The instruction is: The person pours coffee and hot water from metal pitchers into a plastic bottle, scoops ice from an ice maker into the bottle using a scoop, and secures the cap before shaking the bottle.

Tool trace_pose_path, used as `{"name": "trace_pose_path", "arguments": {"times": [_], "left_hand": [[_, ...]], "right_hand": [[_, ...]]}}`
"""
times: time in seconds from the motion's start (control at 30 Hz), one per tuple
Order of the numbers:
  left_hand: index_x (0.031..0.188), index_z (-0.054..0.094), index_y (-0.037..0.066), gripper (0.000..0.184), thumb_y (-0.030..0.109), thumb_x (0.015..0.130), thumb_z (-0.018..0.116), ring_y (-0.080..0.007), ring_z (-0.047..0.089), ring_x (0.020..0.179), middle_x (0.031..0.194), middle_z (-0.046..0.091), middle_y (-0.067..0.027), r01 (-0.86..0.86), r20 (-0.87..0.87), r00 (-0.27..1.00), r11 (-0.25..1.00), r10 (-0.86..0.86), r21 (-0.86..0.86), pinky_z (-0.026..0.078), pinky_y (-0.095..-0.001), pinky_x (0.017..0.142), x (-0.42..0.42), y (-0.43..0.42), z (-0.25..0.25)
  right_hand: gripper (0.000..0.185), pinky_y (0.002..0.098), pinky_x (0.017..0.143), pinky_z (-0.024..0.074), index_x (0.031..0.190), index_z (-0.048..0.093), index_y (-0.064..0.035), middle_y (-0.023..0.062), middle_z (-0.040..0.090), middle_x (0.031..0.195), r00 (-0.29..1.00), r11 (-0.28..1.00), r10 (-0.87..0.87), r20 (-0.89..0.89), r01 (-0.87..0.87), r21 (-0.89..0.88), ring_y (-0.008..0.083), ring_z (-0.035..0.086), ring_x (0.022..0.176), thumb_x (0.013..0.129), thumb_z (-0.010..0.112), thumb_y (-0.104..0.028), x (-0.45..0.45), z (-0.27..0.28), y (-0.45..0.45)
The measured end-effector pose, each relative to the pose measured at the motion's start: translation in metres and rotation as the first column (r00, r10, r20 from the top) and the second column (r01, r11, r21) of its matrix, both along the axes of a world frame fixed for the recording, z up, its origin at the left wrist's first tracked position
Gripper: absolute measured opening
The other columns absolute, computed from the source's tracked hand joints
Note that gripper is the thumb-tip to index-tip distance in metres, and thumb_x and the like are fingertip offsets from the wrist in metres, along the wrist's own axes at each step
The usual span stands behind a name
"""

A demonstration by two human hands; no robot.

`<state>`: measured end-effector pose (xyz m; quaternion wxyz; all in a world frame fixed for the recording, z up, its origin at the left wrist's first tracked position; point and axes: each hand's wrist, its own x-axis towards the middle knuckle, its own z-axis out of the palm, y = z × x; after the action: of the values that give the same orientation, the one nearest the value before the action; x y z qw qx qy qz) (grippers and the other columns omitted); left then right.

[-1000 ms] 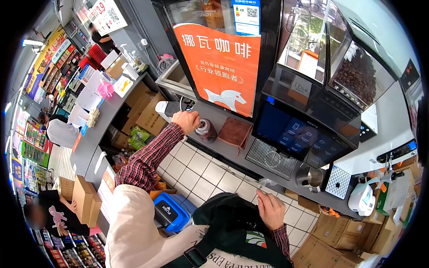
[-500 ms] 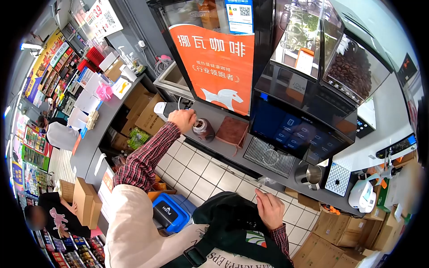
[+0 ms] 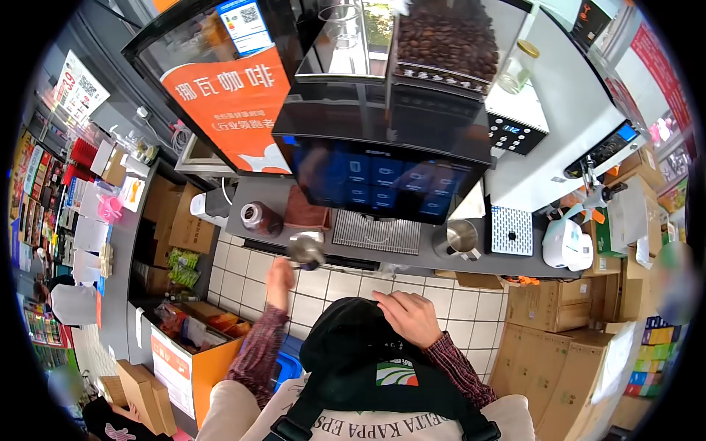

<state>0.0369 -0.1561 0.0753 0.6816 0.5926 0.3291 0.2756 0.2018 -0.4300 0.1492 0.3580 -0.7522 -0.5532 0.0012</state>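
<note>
My left hand (image 3: 279, 284) is closed on a small round metal cup (image 3: 306, 251), blurred by motion, over the floor just in front of the counter (image 3: 408, 253). Behind it on the counter stand a glass jar (image 3: 261, 220) with dark contents and a folded brown cloth (image 3: 307, 211). My right hand (image 3: 409, 316) is in front of the dark apron (image 3: 346, 336), its fingers loosely bent and slightly apart, with nothing visible in it. A metal pitcher (image 3: 457, 239) stands right of the drip grate (image 3: 376, 232).
A black machine with a lit screen (image 3: 382, 180) and a bean hopper (image 3: 446, 38) rises behind the counter. Further right are a perforated tray (image 3: 512, 230) and a white device (image 3: 565, 242). Cardboard boxes (image 3: 540, 303) stand low right; a blue bin (image 3: 288, 367) is beside my left sleeve.
The view has swung to the right. My left hand has moved from beside the jar to the counter's front, and the metal cup now shows in it. My right hand stays near the apron.
</note>
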Motion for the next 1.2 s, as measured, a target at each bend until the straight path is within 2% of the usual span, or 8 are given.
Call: {"name": "trace_pose_path", "arguments": {"times": [0.17,0.5,0.6,0.7,0.97,1.1,1.17,1.2], "left_hand": [[0.076,0.039,0.012,0.033,0.028,0.104,0.045,-0.0081,0.035,0.057,0.064,0.032,0.0039,0.109,0.145,0.986,0.975,-0.082,-0.193,0.032,-0.0255,0.054,0.114,-0.096,-0.009],[0.081,0.048,0.003,0.034,0.027,0.105,0.042,-0.0117,0.049,0.063,0.074,0.045,-0.0024,-0.031,0.118,0.993,0.999,0.028,0.026,0.043,-0.0261,0.062,0.152,-0.131,-0.034],[0.090,0.055,-0.001,0.023,0.019,0.100,0.051,-0.0176,0.052,0.072,0.101,0.050,-0.0115,-0.053,-0.053,0.996,0.941,0.075,0.333,0.045,-0.0299,0.067,0.153,-0.132,-0.032],[0.096,0.056,-0.001,0.021,0.020,0.098,0.055,-0.0188,0.051,0.077,0.104,0.050,-0.0126,-0.149,-0.088,0.966,0.804,0.243,0.576,0.045,-0.0312,0.068,0.150,-0.136,-0.040],[0.112,0.053,0.003,0.032,0.028,0.094,0.063,-0.0202,0.055,0.085,0.117,0.044,-0.0155,-0.403,-0.214,0.834,0.826,0.509,0.394,0.051,-0.0302,0.074,0.089,-0.158,-0.018],[0.116,0.054,0.007,0.037,0.031,0.091,0.067,-0.0226,0.061,0.079,0.115,0.046,-0.0158,-0.409,-0.448,0.755,0.878,0.478,0.248,0.052,-0.0317,0.074,0.025,-0.163,-0.055],[0.117,0.054,0.007,0.039,0.032,0.090,0.067,-0.0223,0.062,0.078,0.115,0.047,-0.0167,-0.398,-0.536,0.713,0.890,0.452,0.221,0.053,-0.0317,0.074,-0.008,-0.160,-0.089],[0.118,0.054,0.007,0.042,0.034,0.089,0.068,-0.0218,0.063,0.076,0.114,0.048,-0.0170,-0.433,-0.528,0.712,0.881,0.463,0.188,0.054,-0.0319,0.074,-0.020,-0.155,-0.092]], "right_hand": [[0.030,0.0311,0.058,0.0493,0.112,0.065,-0.0106,0.0026,0.058,0.080,0.998,0.997,-0.017,0.054,0.021,-0.078,0.0190,0.060,0.064,0.082,0.070,-0.014,0.016,0.006,-0.034],[0.029,0.0330,0.057,0.0486,0.110,0.066,-0.0115,0.0034,0.058,0.076,0.992,0.990,-0.115,0.042,0.118,-0.082,0.0219,0.059,0.062,0.081,0.071,-0.012,0.057,0.004,-0.091],[0.027,0.0338,0.056,0.0482,0.109,0.067,-0.0115,0.0036,0.058,0.076,0.996,0.995,-0.087,0.032,0.089,-0.055,0.0226,0.059,0.062,0.082,0.071,-0.012,0.066,0.000,-0.099],[0.026,0.0339,0.056,0.0483,0.108,0.068,-0.0113,0.0035,0.059,0.077,0.999,0.998,0.014,0.042,-0.011,-0.067,0.0227,0.059,0.062,0.082,0.070,-0.012,0.076,0.000,-0.097],[0.021,0.0332,0.055,0.0480,0.104,0.068,-0.0107,0.0030,0.059,0.077,0.916,0.913,0.399,0.042,-0.393,-0.107,0.0222,0.058,0.060,0.083,0.069,-0.013,0.092,-0.021,-0.052],[0.026,0.0330,0.058,0.0504,0.109,0.065,-0.0112,0.0040,0.060,0.080,0.798,0.783,0.602,-0.027,-0.597,-0.175,0.0233,0.063,0.069,0.084,0.069,-0.014,0.079,-0.024,0.008],[0.029,0.0334,0.061,0.0516,0.115,0.063,-0.0094,0.0062,0.063,0.085,0.772,0.752,0.630,-0.082,-0.633,-0.183,0.0240,0.065,0.073,0.086,0.067,-0.012,0.057,-0.028,0.051],[0.030,0.0313,0.062,0.0514,0.117,0.061,-0.0075,0.0075,0.064,0.089,0.752,0.765,0.562,-0.345,-0.631,-0.129,0.0214,0.065,0.076,0.088,0.066,-0.012,0.042,-0.037,0.076]]}}
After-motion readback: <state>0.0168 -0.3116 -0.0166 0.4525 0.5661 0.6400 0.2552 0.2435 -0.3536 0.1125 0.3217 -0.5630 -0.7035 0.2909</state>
